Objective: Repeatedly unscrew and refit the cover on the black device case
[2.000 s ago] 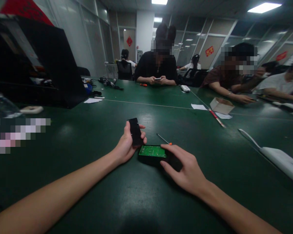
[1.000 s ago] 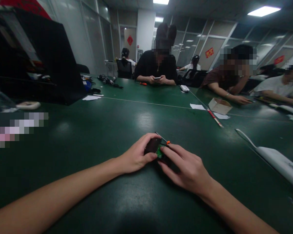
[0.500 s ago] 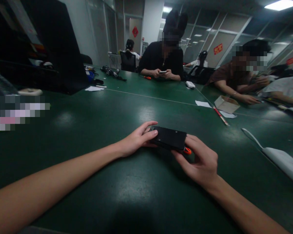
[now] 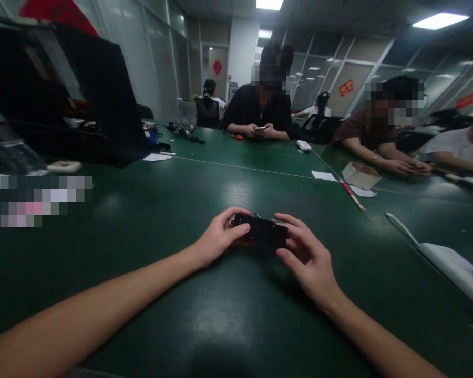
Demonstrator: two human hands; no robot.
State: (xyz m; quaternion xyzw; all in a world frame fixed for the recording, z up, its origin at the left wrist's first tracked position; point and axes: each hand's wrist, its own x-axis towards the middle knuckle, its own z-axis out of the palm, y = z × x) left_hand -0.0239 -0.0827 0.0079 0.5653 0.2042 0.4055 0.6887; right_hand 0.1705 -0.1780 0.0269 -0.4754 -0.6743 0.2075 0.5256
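Note:
A flat black rectangular device (image 4: 266,233) is held above the green table, with small screws or holes on its face. My left hand (image 4: 223,233) is closed on its left end, thumb across the face and fingers behind. My right hand (image 4: 309,257) curls loosely about the right end. Its index finger is lifted along the top corner, and the thumb lies near the lower corner. Between the right fingers a bit of something orange (image 4: 294,241) shows; its kind is hidden. A thin tip pokes up behind the device's top edge.
On the green table (image 4: 142,294), a white power strip (image 4: 453,268) lies at right, near a small open box (image 4: 360,175) and a red-and-white stick (image 4: 351,194). A dark panel (image 4: 102,100) stands at left. Across the table a person (image 4: 258,110) holds a phone.
The device has tipped and shifted slightly left and down in view. My right hand has loosened, its index finger rising off the end. The whole view has tilted slightly upward.

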